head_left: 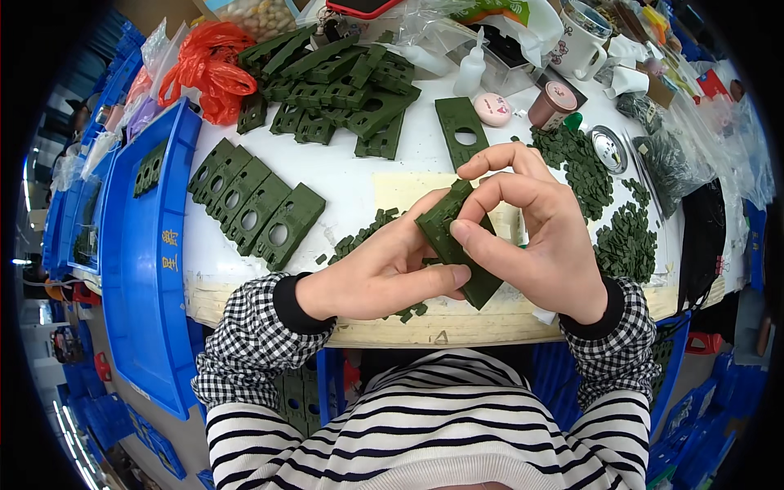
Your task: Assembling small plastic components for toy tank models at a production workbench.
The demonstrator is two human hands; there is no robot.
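Note:
My left hand (pixel 380 273) is closed around a dark green moulded plastic part (pixel 482 284), held tilted above the table's front edge, its thumb lying across the lower face. At the part's upper face, my right hand (pixel 545 233) has thumb and index fingertip pinched together; anything small between them is hidden. The other right fingers curl above. Just beyond my hands lies a flat green plate with a round hole (pixel 453 122). Small green pieces (pixel 371 229) are scattered beside my left hand, and larger heaps of small green pieces (pixel 627 245) lie to the right.
A row of green parts with round holes (pixel 282 229) lies at left, with a pile of similar parts (pixel 343 90) behind. A blue tray (pixel 143 310) stands at the table's left edge. Farther back are a squeeze bottle (pixel 471 65), a red bag (pixel 208 73) and a white mug (pixel 578 45).

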